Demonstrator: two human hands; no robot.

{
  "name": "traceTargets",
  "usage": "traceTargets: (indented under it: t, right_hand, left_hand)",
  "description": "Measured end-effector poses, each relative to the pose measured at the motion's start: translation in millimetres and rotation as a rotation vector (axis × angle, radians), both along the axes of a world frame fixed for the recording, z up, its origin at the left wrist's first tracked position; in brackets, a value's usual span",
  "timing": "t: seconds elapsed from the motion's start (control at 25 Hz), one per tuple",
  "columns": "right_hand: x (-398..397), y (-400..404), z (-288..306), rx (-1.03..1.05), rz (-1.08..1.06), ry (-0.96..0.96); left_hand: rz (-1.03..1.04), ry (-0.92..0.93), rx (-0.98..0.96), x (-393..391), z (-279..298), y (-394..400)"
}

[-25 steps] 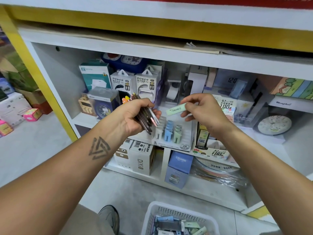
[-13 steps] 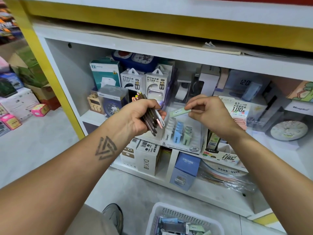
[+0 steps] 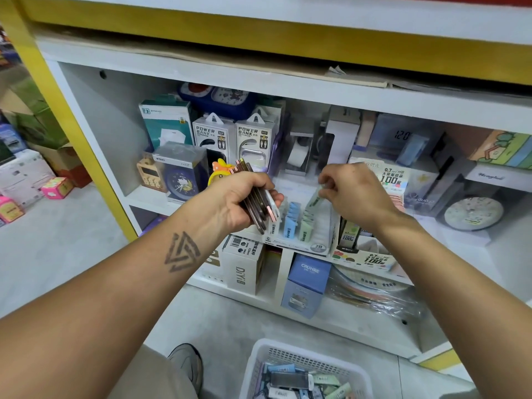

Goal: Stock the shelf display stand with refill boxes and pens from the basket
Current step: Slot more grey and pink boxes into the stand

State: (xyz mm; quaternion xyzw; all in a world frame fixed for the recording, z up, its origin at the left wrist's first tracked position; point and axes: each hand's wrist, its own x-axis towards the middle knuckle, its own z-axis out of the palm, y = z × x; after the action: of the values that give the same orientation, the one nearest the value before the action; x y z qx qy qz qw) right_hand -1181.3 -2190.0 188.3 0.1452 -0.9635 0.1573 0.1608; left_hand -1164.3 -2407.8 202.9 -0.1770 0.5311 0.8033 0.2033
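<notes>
Printed words on the shelf stock
Two white hang-tab cartons [image 3: 212, 136] read "POWER BANK"; blue cardboard box [image 3: 309, 272] "CRUHRE"; clear plastic display stand [image 3: 318, 247] "2B".

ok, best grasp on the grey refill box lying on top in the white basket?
Pinch the grey refill box across its long side edges, from straight above: it lies flat on top of the white basket, length running left-right, top face exposed.

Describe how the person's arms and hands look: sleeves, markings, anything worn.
Both forearms are bare, with no sleeves in view. The left forearm bears a dark tattoo of interlocking triangles near the wrist. No watch, ring, bracelet or glove shows on the left hand or the right hand.
</notes>
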Motion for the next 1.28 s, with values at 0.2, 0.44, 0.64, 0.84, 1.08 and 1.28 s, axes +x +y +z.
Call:
traceTargets:
  t: [0.2,0.44,0.64,0.84,1.08,1.28]
  right_hand:
    - [4.5,-13.0,-15.4,0.125,0.038,-0.034]
    - [2.7,-12.1,-15.0,0.21,0.026,-0.145]
    - [8.8,-22.4,-5.8,-0.047,0.032,-0.169]
    - [33.7,-22.1,18.9,-0.937,0.103,-0.776]
    - [44.2,2.4,21.8,-0.896,0.056,-0.537]
    - [44.8,21.9,22.1,-0.828,-0.008,-0.47]
  left_hand:
    - [-0.043,-0.021,-0.003,2.8,-3.1,6.5]
    - [-0.053,-0.022,0.017,2.6,-2.6,4.0]
    - [-0.094,-0.014,0.056,4.0,-1.2,8.1]
    - [-0.13,0.037,0.149,3.9,4.1,21.0]
    - [-0.048,0.061,0.153,2.2,8.2,41.4]
    - [-0.051,0.07,0.081,0.7,5.4,52.0]
